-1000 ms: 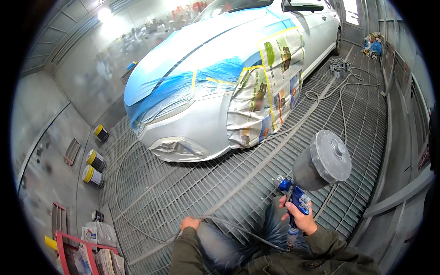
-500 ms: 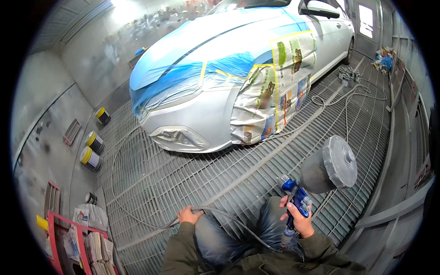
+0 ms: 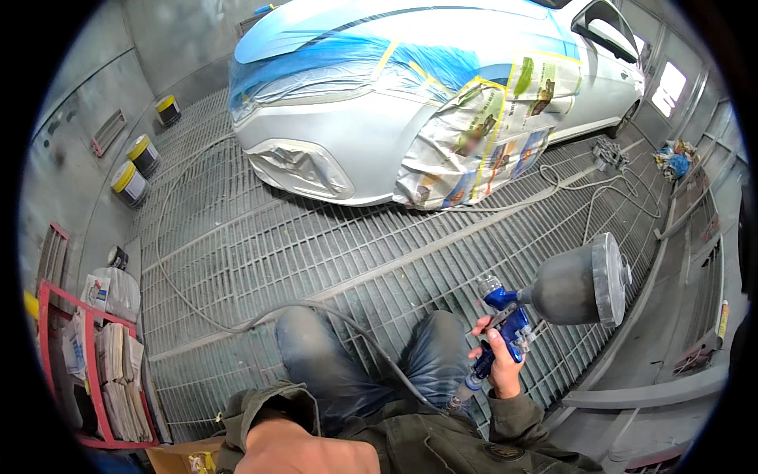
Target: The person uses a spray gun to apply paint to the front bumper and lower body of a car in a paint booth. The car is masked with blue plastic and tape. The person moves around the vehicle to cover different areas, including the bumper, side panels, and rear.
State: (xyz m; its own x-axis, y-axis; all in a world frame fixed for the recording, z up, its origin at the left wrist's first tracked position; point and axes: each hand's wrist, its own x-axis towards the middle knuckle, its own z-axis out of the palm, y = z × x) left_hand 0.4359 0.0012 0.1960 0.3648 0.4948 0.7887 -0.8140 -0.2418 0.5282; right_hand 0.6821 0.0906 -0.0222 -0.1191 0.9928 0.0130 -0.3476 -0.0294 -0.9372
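Observation:
My right hand (image 3: 499, 359) is wrapped round the grip of a blue spray gun (image 3: 513, 330). A large grey paint cup (image 3: 567, 286) is joined to the gun and leans to the right, and a grey air hose (image 3: 347, 316) runs up past my legs toward it. My left hand (image 3: 308, 452) is close to the camera at the lower edge, where only its back and wrist show below a green sleeve; its fingers are out of sight. Ahead stands a white car (image 3: 347, 142) with blue film (image 3: 332, 67) and printed paper sheeting (image 3: 474, 142) taped over its front.
Slatted metal grating (image 3: 260, 245) forms the floor, with the hose looping across it. Several yellow-and-black cans (image 3: 129, 184) stand along the left wall. A red rack (image 3: 91, 355) of folded paper is at the lower left. Metal rails (image 3: 647, 387) line the right side.
My left hand has let go of the hose and come up close to the camera. The view has tilted and shifted downward. My right hand still grips the spray gun.

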